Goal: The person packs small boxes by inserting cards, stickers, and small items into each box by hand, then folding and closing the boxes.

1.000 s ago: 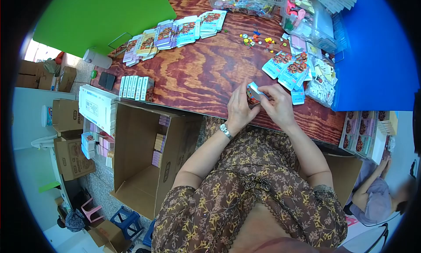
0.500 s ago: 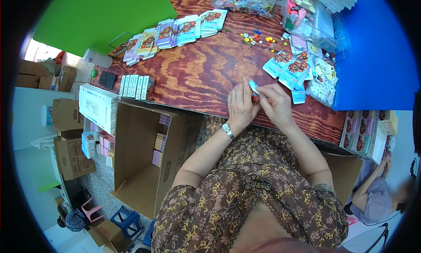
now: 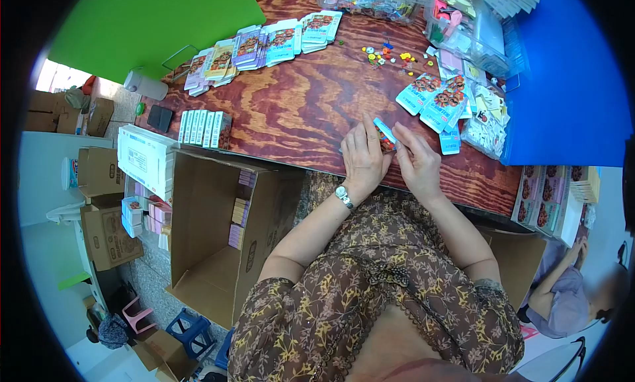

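A small blue-and-white printed carton [image 3: 385, 137] with a picture on its face is between my hands at the table's front edge. My left hand [image 3: 362, 158], with a watch on the wrist, closes round its left side, fingers pointing away from me. My right hand [image 3: 419, 164] pinches its right edge between thumb and fingers. The fingers hide part of the carton. To the right lie several flat blue cartons [image 3: 444, 105] in an overlapping pile. Small colourful pieces [image 3: 390, 56] are scattered farther back.
Rows of overlapping flat cartons [image 3: 248, 48] lie at the back left. Several filled cartons [image 3: 206, 129] stand at the left front edge. Clear bins [image 3: 370, 5] of small parts sit at the back. An open cardboard box [image 3: 205, 250] is below left. Another person [image 3: 562, 296] sits at right.
My right hand's thumb and fingers have shifted from the carton's top end down to its right edge. More of the carton's printed face shows. My left hand stays almost in place.
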`<state>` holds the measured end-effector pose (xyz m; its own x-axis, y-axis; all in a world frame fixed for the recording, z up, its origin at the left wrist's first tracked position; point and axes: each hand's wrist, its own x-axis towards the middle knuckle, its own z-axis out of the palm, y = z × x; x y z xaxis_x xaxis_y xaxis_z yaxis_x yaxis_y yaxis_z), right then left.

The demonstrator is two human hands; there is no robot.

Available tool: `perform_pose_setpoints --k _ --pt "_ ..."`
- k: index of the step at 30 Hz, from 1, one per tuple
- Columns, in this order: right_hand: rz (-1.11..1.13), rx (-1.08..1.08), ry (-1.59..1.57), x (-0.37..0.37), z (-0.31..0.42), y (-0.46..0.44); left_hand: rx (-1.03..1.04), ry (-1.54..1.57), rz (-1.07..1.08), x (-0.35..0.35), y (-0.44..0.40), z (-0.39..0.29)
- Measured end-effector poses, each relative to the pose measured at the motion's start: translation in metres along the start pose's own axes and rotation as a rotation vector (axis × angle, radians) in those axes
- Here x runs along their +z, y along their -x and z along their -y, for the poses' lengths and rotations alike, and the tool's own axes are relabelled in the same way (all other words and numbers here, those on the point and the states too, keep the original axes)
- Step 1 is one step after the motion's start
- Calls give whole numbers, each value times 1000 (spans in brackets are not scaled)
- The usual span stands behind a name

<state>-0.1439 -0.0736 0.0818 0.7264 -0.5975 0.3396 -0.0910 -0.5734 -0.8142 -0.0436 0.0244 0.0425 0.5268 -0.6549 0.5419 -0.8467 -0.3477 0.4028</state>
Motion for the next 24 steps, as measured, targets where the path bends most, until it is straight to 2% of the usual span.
perform_pose_setpoints --k 4,7,10,13,16,19,24 --pt "11 -38 42 2 4 4 -19 -5 -10 1 0 0" --pt "-44 -211 140 8 -1 6 -42 -2 -24 6 -1 0" --pt "5 -195 112 6 -1 5 -56 45 -32 7 -1 1" --pt "127 166 -185 -4 10 0 -53 87 -19 1 0 0" --pt "158 -159 78 -5 5 -10 -33 81 -25 1 -2 -1" --pt "83 -247 172 12 -10 -5 -4 28 -58 5 -4 0" --pt "87 -149 67 7 -17 -1 42 -19 -31 7 -6 -3"
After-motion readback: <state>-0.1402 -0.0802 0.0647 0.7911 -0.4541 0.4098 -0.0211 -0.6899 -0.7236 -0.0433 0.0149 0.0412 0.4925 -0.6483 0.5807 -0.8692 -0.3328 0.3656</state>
